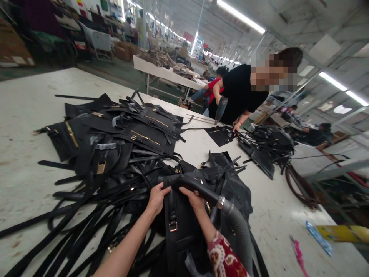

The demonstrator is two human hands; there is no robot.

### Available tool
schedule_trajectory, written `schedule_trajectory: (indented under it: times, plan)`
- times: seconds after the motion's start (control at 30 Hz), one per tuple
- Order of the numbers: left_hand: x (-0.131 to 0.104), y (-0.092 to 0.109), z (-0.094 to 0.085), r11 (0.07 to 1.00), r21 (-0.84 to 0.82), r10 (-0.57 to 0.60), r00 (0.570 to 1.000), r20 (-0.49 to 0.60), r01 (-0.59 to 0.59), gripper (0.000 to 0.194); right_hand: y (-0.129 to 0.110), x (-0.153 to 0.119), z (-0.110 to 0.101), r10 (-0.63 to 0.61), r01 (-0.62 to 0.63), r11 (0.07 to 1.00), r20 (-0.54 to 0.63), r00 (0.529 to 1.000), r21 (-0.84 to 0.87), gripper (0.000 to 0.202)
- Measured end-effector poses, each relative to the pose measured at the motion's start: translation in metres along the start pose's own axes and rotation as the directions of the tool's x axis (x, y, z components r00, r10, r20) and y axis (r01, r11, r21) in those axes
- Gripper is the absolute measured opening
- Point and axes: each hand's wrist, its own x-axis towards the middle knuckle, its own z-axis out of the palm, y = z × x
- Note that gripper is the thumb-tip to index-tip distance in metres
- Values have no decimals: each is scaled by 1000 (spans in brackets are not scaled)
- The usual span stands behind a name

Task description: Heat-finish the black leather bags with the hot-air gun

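My left hand (157, 197) is closed on the edge of a black bag (183, 227), its thumb pressed near a strap with a gold buckle (173, 226). Opposite it, my right hand (192, 198) is wrapped under a black curved hose handle (201, 188), the thumb on the near side and the other fingers hidden. The handle's end lies over the bag's upper edge, near my left thumb. A grey corrugated hose (243, 227) runs from its metal clamp down the right side. Black straps (86, 227) spread to the left of my forearms.
Black bags with gold zips (150, 132) are heaped at the table's far left. Across the table (288, 207), a co-worker (242, 92) in black handles a bag piece (219, 135) beside another heap (268, 140). Pink-handled snips (299, 254) and a yellow roll (340, 233) lie at right.
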Motion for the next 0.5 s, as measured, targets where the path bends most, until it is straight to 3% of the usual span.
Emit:
schedule_trajectory:
  times: [0.17, 0.33, 0.43, 0.5]
  plan:
    - [-12, -2, -5, 999, -24, -30, 999, 23, 31, 38, 11, 6, 36, -11, 11, 1000, -24, 1000, -5, 38]
    - [-15, 2, -7, 999, -24, -38, 999, 24, 38, 40, 0, 2, 18, -5, -8, 996, -143, 990, -87, 38]
    - [-15, 0, -8, 999, -12, -42, 998, 47, 42, 42, -1, -10, 9, -41, 36, 994, -49, 998, -102, 34]
    - [-16, -4, -10, 999, 44, -26, 998, 63, 23, 42, 1, -15, 18, -69, 71, 992, 15, 997, -107, 29]
